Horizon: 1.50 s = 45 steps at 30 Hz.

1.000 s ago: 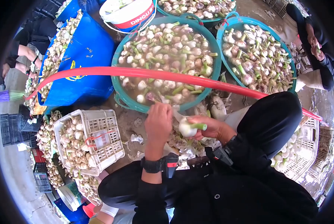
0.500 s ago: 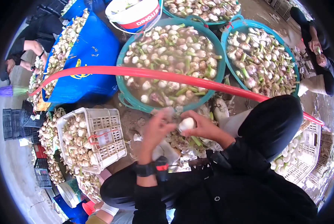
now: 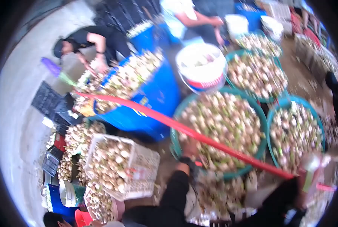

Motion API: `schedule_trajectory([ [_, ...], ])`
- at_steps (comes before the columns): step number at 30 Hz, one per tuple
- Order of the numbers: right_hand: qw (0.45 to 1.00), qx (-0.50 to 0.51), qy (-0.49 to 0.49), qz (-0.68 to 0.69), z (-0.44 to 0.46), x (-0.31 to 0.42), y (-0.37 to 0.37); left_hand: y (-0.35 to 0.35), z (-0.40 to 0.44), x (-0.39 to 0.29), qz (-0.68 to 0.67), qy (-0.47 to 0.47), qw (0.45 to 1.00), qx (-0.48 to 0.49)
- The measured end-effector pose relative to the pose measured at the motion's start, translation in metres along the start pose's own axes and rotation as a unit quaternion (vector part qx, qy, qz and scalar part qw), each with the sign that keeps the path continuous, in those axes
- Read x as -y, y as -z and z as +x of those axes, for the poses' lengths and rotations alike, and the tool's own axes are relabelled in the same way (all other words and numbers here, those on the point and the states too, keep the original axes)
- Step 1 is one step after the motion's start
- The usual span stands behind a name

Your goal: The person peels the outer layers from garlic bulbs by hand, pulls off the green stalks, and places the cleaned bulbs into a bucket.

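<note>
Showing blurred near the centre of the frame, the left hand [image 3: 191, 148] is at the lower-left edge of a green tub [image 3: 266, 132], just by the garlic bulbs [image 3: 229, 121]; I cannot tell whether its fingers hold 1. The right hand [image 3: 303, 195] is well apart at the lower right, smeared against a pale shape [image 3: 309, 164] streaked with green, perhaps a stemmed bulb; whether it grips that is unclear.

The step in hand looks like picking from the tub with the left hand. Taking 1 bulb would call for fingers closed round it, clear of the red hose [image 3: 229, 152] slanting across the tub.

At the lower left, a white crate [image 3: 150, 162] holds more bulbs. Left of top centre stands a heaped blue container [image 3: 165, 102], with a person [image 3: 114, 42] bent beside it; a white bucket [image 3: 184, 73] is near top centre. Another 2 tubs [image 3: 321, 126] of bulbs are at the upper right and right.
</note>
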State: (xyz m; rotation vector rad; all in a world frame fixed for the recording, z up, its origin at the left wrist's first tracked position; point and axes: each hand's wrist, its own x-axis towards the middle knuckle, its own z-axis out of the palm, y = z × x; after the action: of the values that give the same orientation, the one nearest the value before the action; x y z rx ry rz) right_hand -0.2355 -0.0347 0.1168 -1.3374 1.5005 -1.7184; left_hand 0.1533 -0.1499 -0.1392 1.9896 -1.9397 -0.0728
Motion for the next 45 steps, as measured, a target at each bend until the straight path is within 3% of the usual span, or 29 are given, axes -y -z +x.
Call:
schedule_trajectory([
  [1, 1.0, 0.005, 0.03, 0.009, 0.008, 0.004, 0.0, 0.003, -0.01, -0.012, 0.052, -0.003, 0.998, 0.046],
  [2, 0.998, 0.011, 0.057, 0.005, 0.018, 0.007, 0.007, -0.01, -0.005, -0.001, -0.112, 0.075, 0.968, 0.21],
  [3, 0.997, 0.016, 0.08, -0.006, 0.025, 0.008, 0.02, -0.002, -0.005, -0.013, -0.071, 0.093, 0.962, 0.245],
  [6, 0.991, 0.038, 0.114, -0.054, 0.037, 0.001, 0.066, 0.023, -0.016, -0.041, -0.019, 0.119, 0.961, 0.251],
  [8, 0.986, 0.05, 0.128, -0.093, 0.044, -0.005, 0.1, 0.04, -0.012, -0.056, 0.077, 0.071, 0.956, 0.273],
  [11, 0.977, 0.064, 0.13, -0.154, 0.046, -0.016, 0.15, 0.049, -0.009, -0.05, 0.047, 0.089, 0.966, 0.238],
  [14, 0.967, 0.074, 0.109, -0.217, 0.031, -0.028, 0.194, 0.057, -0.028, -0.052, -0.092, 0.068, 0.971, 0.212],
  [15, 0.963, 0.08, 0.108, -0.234, 0.024, -0.008, 0.187, 0.066, -0.031, -0.056, -0.171, 0.038, 0.963, 0.205],
  [16, 0.974, 0.105, 0.108, -0.168, 0.019, 0.0, 0.155, 0.07, -0.032, -0.063, -0.211, 0.066, 0.934, 0.28],
  [17, 0.981, 0.129, 0.108, -0.102, 0.009, 0.031, 0.092, 0.09, -0.038, -0.077, -0.21, 0.069, 0.934, 0.281],
  [18, 0.978, 0.202, -0.014, -0.05, 0.001, 0.044, 0.059, 0.114, -0.046, -0.094, -0.291, 0.059, 0.907, 0.3],
  [19, 0.954, 0.286, -0.068, -0.057, -0.007, 0.032, 0.031, 0.13, -0.053, -0.106, -0.368, 0.049, 0.873, 0.315],
  [20, 0.907, 0.358, -0.208, 0.074, -0.022, 0.018, 0.001, 0.133, -0.058, -0.111, -0.364, 0.027, 0.879, 0.306],
  [21, 0.881, 0.41, -0.21, 0.113, -0.04, -0.024, -0.023, 0.137, -0.068, -0.12, -0.362, 0.029, 0.88, 0.306],
  [23, 0.743, 0.422, -0.456, 0.248, -0.063, -0.043, -0.062, 0.148, -0.091, -0.143, -0.564, 0.069, 0.795, 0.211],
  [24, 0.742, 0.422, -0.457, 0.251, -0.073, -0.051, -0.077, 0.149, -0.101, -0.152, -0.561, 0.071, 0.797, 0.212],
  [26, 0.591, 0.39, -0.542, 0.454, -0.088, -0.064, -0.095, 0.143, -0.117, -0.166, -0.528, 0.038, 0.836, 0.142],
  [27, 0.59, 0.389, -0.542, 0.453, -0.09, -0.071, -0.096, 0.14, -0.121, -0.165, -0.528, 0.039, 0.836, 0.143],
  [29, 0.65, 0.371, -0.515, 0.418, -0.092, -0.082, -0.095, 0.133, -0.125, -0.161, -0.341, -0.045, 0.937, 0.059],
  [30, 0.651, 0.371, -0.514, 0.418, -0.094, -0.081, -0.095, 0.133, -0.127, -0.164, -0.384, 0.026, 0.92, 0.078],
  [31, 0.722, 0.379, -0.447, 0.368, -0.097, -0.077, -0.095, 0.125, -0.129, -0.161, -0.383, 0.025, 0.92, 0.078],
  [32, 0.784, 0.382, -0.376, 0.314, -0.1, -0.075, -0.095, 0.125, -0.128, -0.163, -0.439, 0.049, 0.89, 0.115],
  [33, 0.784, 0.382, -0.374, 0.316, -0.104, -0.078, -0.096, 0.126, -0.125, -0.162, -0.491, 0.073, 0.855, 0.152],
  [35, 0.84, 0.337, -0.319, 0.281, -0.113, -0.084, -0.097, 0.13, -0.126, -0.166, -0.488, 0.097, 0.853, 0.156],
  [37, 0.865, 0.35, -0.261, 0.248, -0.114, -0.089, -0.096, 0.129, -0.126, -0.168, -0.564, 0.205, 0.773, 0.207],
  [39, 0.901, 0.347, -0.15, 0.213, -0.117, -0.098, -0.1, 0.109, -0.132, -0.163, -0.603, 0.231, 0.739, 0.191],
  [41, 0.91, 0.346, -0.133, 0.185, -0.12, -0.095, -0.101, 0.099, -0.136, -0.163, -0.642, 0.255, 0.702, 0.176],
  [43, 0.918, 0.346, -0.115, 0.157, -0.12, -0.095, -0.103, 0.103, -0.139, -0.172, -0.749, 0.337, 0.562, 0.101],
  [45, 0.935, 0.336, -0.033, 0.112, -0.122, -0.093, -0.104, 0.096, -0.14, -0.166, -0.771, 0.331, 0.536, 0.096],
])
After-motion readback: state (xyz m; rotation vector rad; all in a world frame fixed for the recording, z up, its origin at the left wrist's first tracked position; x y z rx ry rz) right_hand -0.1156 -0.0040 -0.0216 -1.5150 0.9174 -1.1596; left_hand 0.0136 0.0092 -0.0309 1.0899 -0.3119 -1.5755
